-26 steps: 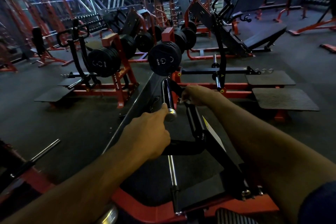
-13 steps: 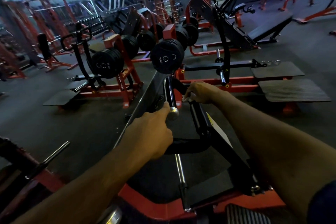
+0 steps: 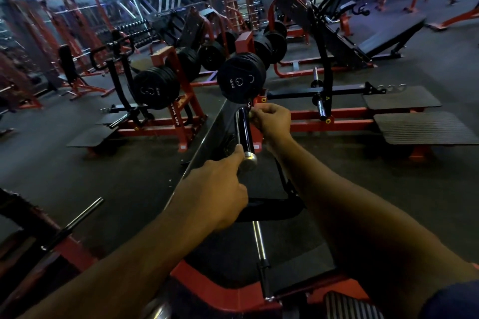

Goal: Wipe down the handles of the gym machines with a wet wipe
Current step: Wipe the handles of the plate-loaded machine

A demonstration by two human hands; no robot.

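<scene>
A black machine handle (image 3: 243,129) with a chrome end cap (image 3: 249,158) slants up at the centre of the head view. My left hand (image 3: 215,189) is curled at the lower end, and its index finger and thumb touch the cap. My right hand (image 3: 272,122) is at the handle's upper end, on its right side. Its curled fingers pinch a small pale wet wipe (image 3: 251,114), which is mostly hidden by them.
A stack of black 15 kg plates (image 3: 239,80) hangs just beyond the handle. Below my hands are a black pad (image 3: 267,208), a chrome rod (image 3: 259,241) and the red frame (image 3: 207,290). Ribbed footplates (image 3: 425,128) lie to the right. More plate-loaded machines (image 3: 155,88) stand to the left.
My right hand has moved up and left, from beside the handle to its upper end. My left hand stays at the chrome cap. The view has shifted slightly.
</scene>
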